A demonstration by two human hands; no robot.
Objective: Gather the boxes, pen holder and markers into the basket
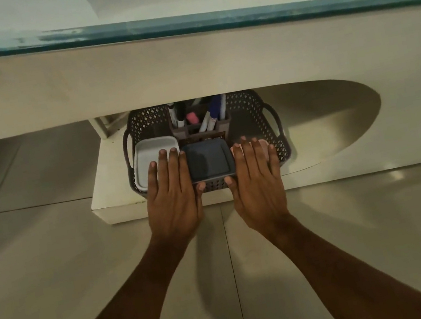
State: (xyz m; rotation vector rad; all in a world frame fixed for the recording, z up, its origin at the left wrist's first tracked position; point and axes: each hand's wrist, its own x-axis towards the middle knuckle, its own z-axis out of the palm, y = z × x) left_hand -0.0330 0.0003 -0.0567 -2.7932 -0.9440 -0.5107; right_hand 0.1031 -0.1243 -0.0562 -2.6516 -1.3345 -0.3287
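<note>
A grey perforated basket stands on the lower shelf under the table. Inside it lie a white box, a dark blue box and a pink box, mostly hidden. Behind them stands a brown pen holder with several markers; their tops are cut off by the table apron. My left hand lies flat with straight fingers over the white box, its thumb at the blue box's front edge. My right hand lies flat over the pink box, its thumb also at the blue box.
The table's thick white apron overhangs the basket, with a glass top above. The white lower shelf sits on a pale tiled floor. A table leg stands behind the basket at the left.
</note>
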